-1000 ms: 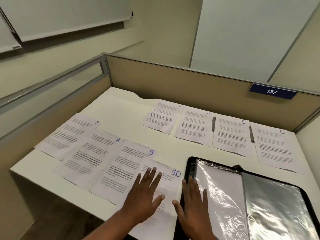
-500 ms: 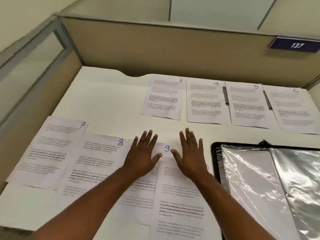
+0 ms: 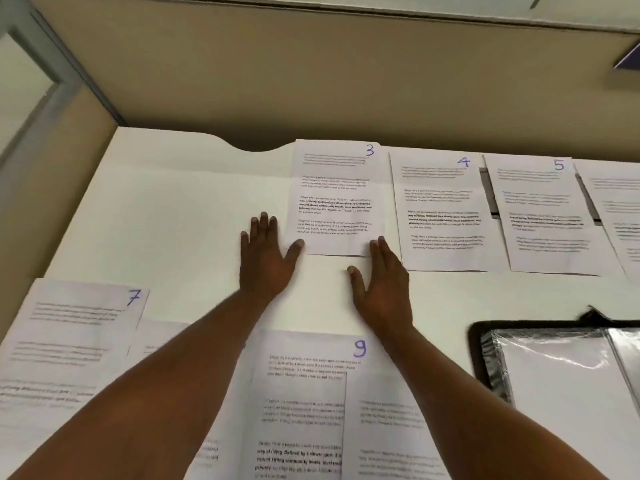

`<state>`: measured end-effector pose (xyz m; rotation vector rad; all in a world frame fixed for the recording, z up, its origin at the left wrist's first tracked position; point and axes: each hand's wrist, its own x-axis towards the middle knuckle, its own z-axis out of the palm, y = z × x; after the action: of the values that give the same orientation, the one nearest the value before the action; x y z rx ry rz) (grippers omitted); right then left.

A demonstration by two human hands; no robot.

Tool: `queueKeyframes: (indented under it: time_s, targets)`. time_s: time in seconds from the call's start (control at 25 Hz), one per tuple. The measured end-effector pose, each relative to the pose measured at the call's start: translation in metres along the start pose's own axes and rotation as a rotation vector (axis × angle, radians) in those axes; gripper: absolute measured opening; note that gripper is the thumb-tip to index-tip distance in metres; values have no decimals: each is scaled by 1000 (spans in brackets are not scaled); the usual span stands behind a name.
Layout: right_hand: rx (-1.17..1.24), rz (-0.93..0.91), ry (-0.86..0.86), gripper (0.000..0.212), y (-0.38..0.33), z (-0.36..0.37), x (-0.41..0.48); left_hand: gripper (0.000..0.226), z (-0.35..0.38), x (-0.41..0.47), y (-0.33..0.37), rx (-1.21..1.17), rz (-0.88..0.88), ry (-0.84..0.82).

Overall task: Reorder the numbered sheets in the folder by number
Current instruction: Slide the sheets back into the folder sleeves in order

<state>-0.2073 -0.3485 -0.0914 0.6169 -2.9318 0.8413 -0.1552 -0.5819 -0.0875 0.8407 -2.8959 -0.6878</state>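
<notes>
Printed sheets with blue handwritten numbers lie on the white desk (image 3: 180, 216). Sheet 3 (image 3: 337, 188), sheet 4 (image 3: 440, 206) and sheet 5 (image 3: 543, 209) form the far row; sheet 7 (image 3: 79, 327) and sheet 9 (image 3: 304, 382) lie near me. My left hand (image 3: 265, 258) rests flat, fingers spread, its thumb touching sheet 3's lower left corner. My right hand (image 3: 381, 282) lies flat with fingertips on that sheet's lower right corner. The open black folder (image 3: 485, 344) with clear sleeves sits at the right.
A beige partition wall (image 3: 311, 81) closes the desk's far side, and a glass-topped divider (image 3: 41, 98) closes the left. Another sheet (image 3: 620, 209) runs off the right edge. More sheets overlap under my forearms at the near edge.
Both hands moved forward from the near row, off sheets 9 and 10, up to the bottom corners of sheet 3. The view tipped down and closer to the desk.
</notes>
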Motion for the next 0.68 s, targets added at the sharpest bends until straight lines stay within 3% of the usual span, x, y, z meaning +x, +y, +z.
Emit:
queueKeyframes:
  time_s: [0.4,0.56,0.68]
  targets:
    - [-146,-109,-72,54,7,14,6,63,16,13,-7,-107,58,239]
    - [-153,-97,-81,55,8,15,5,35,18,10,-9,-279,69,324]
    - [-162,-110,-81,55,7,15,5,35,16,13,6,-484,-55,319]
